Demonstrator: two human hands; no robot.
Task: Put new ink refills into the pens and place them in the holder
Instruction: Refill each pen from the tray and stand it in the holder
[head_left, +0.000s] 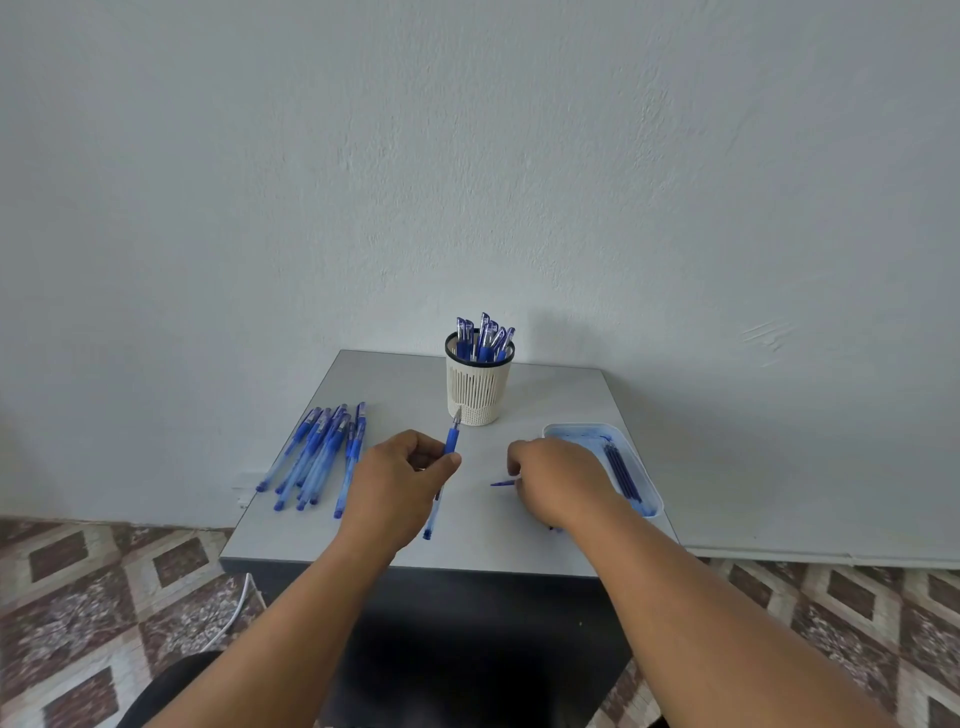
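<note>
Left hand (400, 475): fingers and thumb curled round one pen (451, 441), gripped at mid-barrel, metal tip up and angled toward the holder, tail end low over the table (550, 395).

Right hand (558, 478): knuckles up, fingers curled down at the table surface, pinching a small blue piece (503, 483) that pokes out leftward. Whether this is a cap or a refill end is too small to tell. The two hands are apart, with bare tabletop between them.

Handling, by judgement: pen is light, rigid plastic, smooth on the clear barrel. The blue rubber sleeve near the tip offers the surest hold. A refill would be thin, somewhat bendable and easily kinked; best taken near one end and fed in straight.

Pen holder (475, 389): cream slotted cup with dark rim, upright at the back centre of the table, holding a cluster of capped blue pens, caps up.

Tray (652, 506): pale blue, shallow, just beside the right hand, holding several dark blue refills (623, 473) laid lengthwise.

Loose pens (317, 452): a fanned group lying flat on the table left of the left hand.
</note>
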